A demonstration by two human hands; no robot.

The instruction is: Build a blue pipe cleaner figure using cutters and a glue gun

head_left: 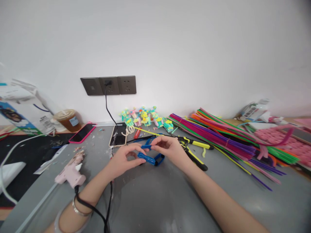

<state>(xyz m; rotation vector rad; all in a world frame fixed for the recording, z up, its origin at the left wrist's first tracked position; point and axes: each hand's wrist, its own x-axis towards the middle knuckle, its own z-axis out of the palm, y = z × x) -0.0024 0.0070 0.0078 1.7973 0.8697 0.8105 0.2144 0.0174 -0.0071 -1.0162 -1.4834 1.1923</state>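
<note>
Both hands are at the middle of the grey table, around a blue fuzzy pipe-cleaner piece (147,158) bent into loops, with dark spots at its corners. My left hand (124,161) is closed on its left side, the thumb at the lower blue strip and the fingers at the upper one. At the upper strip, my right hand (171,149) pinches with thumb and forefinger. The fingertips hide part of the piece. Just right of my right hand lie yellow-and-black pliers (198,143), with a second yellow-and-black tool (195,158) beside them.
A pink glue gun (71,173) lies left, its black cord passing under my left forearm. Behind are phones (82,133), small pastel figures (144,118) and a wall socket (108,85). Bundled pipe cleaners (218,139) spread right. A drink cup (68,120) stands back left.
</note>
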